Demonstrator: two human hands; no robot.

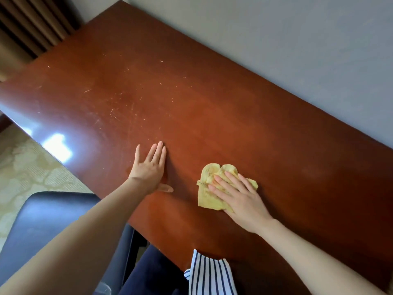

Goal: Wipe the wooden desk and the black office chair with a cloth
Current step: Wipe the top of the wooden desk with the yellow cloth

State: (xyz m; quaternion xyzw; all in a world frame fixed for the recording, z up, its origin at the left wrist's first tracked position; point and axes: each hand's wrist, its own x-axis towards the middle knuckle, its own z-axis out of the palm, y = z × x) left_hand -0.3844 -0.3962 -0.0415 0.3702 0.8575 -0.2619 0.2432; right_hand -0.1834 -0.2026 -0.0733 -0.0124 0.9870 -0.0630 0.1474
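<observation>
While the right hand [238, 196] lies flat with straight, spread fingers pressing a yellow cloth [214, 188] onto the wooden desk [191, 99], the left hand [150, 167] rests palm-down beside it at centre frame, fingers straight and together, thumb out, holding nothing. Both forearms reach in from the bottom of the frame. One cloth shows, crumpled, lower centre-right, near the desk's near edge. One black office chair [49, 222] sits at lower left, partly tucked under that edge. Bare scratched desktop stretches toward the upper left and to the right. A grey wall [297, 39] borders the far edge; a brown curtain [27, 24] hangs upper left, patterned carpet [25, 167] at left.
</observation>
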